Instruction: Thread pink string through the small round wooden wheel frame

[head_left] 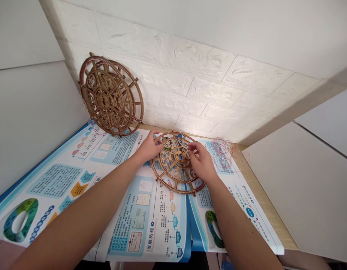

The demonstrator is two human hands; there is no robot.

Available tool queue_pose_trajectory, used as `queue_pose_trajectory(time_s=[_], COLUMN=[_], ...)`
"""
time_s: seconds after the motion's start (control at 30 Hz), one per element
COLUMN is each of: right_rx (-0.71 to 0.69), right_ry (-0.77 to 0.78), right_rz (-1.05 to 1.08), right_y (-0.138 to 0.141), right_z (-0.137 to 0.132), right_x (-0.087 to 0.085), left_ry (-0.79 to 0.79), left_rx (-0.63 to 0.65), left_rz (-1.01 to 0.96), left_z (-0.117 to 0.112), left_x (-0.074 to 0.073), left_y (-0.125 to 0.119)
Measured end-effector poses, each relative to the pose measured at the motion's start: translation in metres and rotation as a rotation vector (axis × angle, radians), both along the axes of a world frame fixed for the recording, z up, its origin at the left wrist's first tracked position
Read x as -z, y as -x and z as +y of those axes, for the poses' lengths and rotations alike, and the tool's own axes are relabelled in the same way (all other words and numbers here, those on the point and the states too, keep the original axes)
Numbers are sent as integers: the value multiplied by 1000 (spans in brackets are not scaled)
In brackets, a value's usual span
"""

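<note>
- Wooden filigree wheel [176,186] lies flat on the printed poster [58,183].
- My left hand [148,147] sits spread on its rim; my right hand [201,163] pinches its hub.
- Pinching too hard could snap thin spokes.

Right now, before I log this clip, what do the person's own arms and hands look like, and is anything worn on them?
The left forearm and right forearm are bare, with no sleeves showing. The left hand and right hand are ungloved, and no watch, bracelet or ring can be made out.
</note>
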State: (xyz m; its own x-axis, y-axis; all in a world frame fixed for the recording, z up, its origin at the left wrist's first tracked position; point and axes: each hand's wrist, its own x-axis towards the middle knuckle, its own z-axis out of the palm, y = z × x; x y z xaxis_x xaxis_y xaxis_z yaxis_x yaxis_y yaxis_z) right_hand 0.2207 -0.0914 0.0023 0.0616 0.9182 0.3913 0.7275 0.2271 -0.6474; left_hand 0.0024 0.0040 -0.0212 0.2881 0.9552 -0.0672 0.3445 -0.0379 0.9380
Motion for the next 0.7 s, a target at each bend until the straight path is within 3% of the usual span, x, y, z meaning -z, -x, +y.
queue_pose_trajectory(time_s=[0.7], right_rx=[-7], right_ry=[-4], right_rz=[5], right_y=[0], right_z=[0], right_x=[0], left_ry=[-5], left_rx=[-18], left_rz=[52], left_z=[-2], left_x=[-4], left_y=[0])
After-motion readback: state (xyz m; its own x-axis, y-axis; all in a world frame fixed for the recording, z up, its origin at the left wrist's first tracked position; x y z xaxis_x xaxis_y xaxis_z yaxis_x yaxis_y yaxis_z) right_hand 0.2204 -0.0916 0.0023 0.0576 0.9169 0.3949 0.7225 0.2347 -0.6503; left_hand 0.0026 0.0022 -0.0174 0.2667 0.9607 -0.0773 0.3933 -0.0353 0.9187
